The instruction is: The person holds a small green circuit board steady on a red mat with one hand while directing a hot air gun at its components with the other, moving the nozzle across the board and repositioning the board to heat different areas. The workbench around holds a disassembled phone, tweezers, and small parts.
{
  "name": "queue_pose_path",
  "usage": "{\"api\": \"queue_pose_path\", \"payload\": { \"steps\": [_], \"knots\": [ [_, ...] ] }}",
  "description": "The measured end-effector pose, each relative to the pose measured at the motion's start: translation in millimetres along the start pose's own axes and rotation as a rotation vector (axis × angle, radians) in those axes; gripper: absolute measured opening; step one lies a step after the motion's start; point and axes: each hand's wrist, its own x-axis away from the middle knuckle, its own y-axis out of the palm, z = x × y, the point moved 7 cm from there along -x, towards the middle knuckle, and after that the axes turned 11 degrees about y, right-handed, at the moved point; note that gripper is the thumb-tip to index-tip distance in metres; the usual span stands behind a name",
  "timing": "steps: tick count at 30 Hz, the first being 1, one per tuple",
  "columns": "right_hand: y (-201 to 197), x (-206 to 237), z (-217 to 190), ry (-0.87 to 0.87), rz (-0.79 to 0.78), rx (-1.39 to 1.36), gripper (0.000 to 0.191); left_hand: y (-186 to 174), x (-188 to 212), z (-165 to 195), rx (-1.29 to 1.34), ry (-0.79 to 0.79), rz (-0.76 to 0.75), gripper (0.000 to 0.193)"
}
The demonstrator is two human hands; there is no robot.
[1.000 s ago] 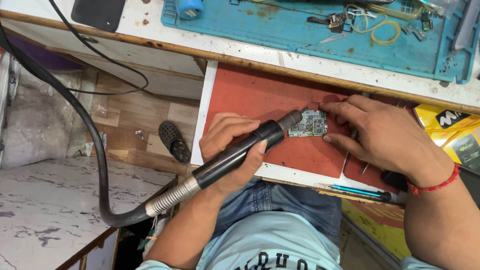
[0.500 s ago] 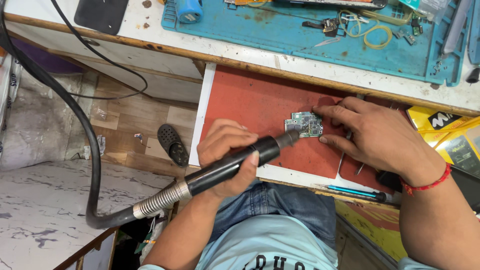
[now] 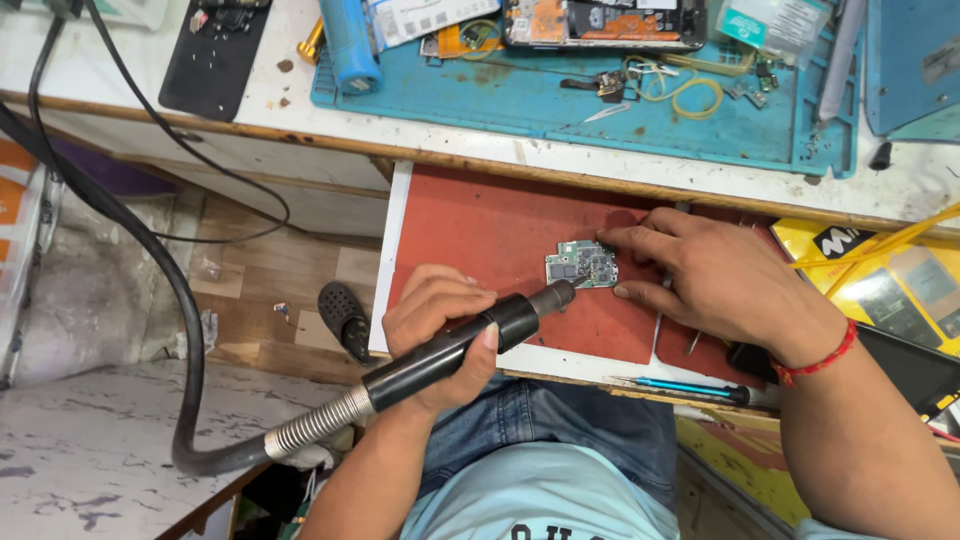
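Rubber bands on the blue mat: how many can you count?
2: a yellow rubber band lies right of centre on the blue mat, a paler band overlapping its left side. Clutter may hide others.

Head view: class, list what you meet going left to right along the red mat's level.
Black hose → black sandal → left hand → circuit board → right hand → yellow package.
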Motion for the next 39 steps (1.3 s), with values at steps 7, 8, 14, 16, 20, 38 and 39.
{"api": "queue_pose_path", "payload": {
  "steps": [7, 8, 14, 16, 20, 38, 39],
  "knots": [
    [5.0, -2.2, 3.3, 0.009, -0.015, -0.024, 0.062, 1.5, -3.5, 0.2, -0.046, 0.016, -0.038, 0.022],
    [4.5, -1.8, 2.8, -0.018, 0.013, -0.023, 0.062, 0.6, -3.7, 0.3, -0.056, 0.019, -0.021, 0.022],
    [6.7, -1.3, 5.2, -0.028, 0.006, -0.056, 0.06, 2.9, -0.4, 2.4, -0.068, 0.017, -0.103, 0.022],
    [6.6, -1.8, 4.4, -0.007, -0.021, -0.052, 0.061, 1.5, 0.2, 1.8, -0.061, 0.0, -0.087, 0.022],
    [6.7, -2.9, 5.0, 0.036, -0.055, -0.052, 0.062, -1.3, 0.1, -1.4, -0.029, -0.035, -0.057, 0.023],
    [5.0, -3.0, 3.5, -0.023, -0.016, -0.051, 0.058, -5.0, 1.0, -2.5, -0.072, -0.042, 0.012, 0.023],
    [5.3, -2.8, 3.5, -0.022, -0.012, -0.056, 0.057, -7.5, 2.2, -4.0, -0.083, -0.068, 0.043, 0.023]
  ]
}}
